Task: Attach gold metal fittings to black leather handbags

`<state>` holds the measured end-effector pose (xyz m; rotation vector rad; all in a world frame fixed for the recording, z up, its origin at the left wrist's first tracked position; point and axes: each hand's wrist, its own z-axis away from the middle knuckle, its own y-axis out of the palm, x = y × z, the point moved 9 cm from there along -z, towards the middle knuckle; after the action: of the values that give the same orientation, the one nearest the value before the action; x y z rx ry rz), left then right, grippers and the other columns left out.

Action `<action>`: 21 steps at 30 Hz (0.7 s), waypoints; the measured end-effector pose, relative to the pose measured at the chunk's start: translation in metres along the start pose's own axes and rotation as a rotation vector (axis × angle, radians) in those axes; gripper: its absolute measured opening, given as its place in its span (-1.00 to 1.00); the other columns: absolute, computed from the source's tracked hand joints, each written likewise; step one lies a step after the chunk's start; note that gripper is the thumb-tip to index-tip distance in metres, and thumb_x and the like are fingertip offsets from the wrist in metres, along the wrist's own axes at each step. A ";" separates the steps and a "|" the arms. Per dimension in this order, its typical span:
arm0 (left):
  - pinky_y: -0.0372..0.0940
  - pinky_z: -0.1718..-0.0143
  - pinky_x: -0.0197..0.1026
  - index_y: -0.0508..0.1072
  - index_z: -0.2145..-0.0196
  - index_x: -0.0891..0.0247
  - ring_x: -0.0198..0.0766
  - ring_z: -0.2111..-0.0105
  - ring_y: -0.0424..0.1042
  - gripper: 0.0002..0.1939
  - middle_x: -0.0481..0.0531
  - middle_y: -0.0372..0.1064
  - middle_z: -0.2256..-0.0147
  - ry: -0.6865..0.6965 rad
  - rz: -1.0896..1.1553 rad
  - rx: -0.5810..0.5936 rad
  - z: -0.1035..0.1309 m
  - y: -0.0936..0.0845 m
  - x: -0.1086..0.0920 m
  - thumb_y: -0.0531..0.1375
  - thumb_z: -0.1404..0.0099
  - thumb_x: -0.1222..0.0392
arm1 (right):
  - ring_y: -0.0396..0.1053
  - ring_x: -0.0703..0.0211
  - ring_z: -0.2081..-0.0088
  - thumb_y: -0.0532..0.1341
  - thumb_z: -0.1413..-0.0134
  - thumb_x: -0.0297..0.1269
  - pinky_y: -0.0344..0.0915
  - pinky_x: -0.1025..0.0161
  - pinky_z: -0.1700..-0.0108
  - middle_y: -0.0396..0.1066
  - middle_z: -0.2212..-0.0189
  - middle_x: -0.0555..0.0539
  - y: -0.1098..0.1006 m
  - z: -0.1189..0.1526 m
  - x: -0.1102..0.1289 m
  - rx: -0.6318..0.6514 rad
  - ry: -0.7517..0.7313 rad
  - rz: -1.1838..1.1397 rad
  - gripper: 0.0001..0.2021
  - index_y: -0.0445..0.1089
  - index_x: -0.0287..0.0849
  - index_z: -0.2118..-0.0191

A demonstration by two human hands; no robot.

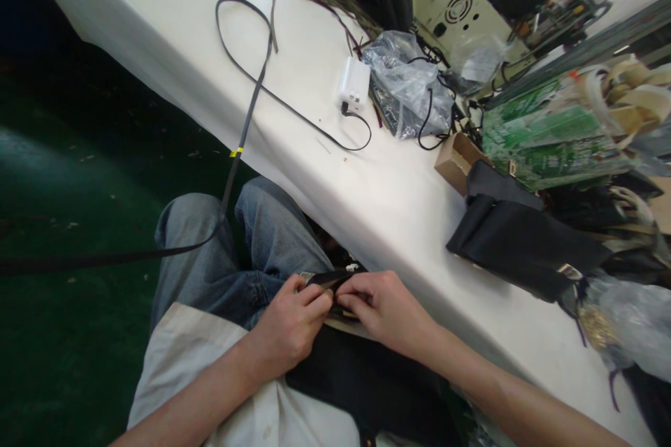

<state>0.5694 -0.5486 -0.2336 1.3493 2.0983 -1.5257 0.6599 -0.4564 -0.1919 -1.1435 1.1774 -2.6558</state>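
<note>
A black bag (367, 377) lies across my lap, its opening with a pale inner edge turned toward my knees. My left hand (293, 321) is closed on the bag's rim, fingers curled over the edge. Close beside it, my right hand (388, 311) makes a pinch at the same opening, thumb and forefinger together. Whatever sits between those right fingertips is too small and too hidden to make out. The two hands' fingertips almost meet over the opening.
On the white-covered table (314, 181) are a white power bank (354, 84) with a long black cable (246, 119), plastic bags (409, 84), a small cardboard box (458, 160) and another black bag (524, 244). The cable crosses over my knee. Green bags (556, 126) stand at the right.
</note>
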 end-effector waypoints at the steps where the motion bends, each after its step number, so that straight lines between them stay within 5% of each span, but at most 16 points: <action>1: 0.20 0.07 0.04 0.42 0.04 0.30 -0.17 0.09 0.44 -0.76 0.04 0.54 0.09 0.000 0.002 0.007 0.000 0.001 0.000 0.03 -0.57 0.51 | 0.43 0.23 0.46 0.31 -0.27 -0.45 0.22 0.29 0.36 0.58 0.48 0.05 -0.001 -0.001 -0.004 -0.008 0.053 -0.006 -0.81 0.67 -0.12 0.32; 21: 0.20 0.05 0.04 0.41 -0.05 0.28 -0.18 0.02 0.50 -0.73 0.04 0.58 0.02 -0.011 0.015 -0.029 0.009 0.005 -0.002 0.05 -0.55 0.53 | 0.44 0.22 0.38 0.26 -0.27 -0.52 0.23 0.30 0.27 0.57 0.40 0.01 0.009 0.003 0.007 0.120 -0.029 0.042 -0.79 0.59 -0.16 0.34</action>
<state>0.5711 -0.5571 -0.2396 1.3410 2.0911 -1.4874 0.6547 -0.4665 -0.1919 -1.1218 1.0104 -2.6291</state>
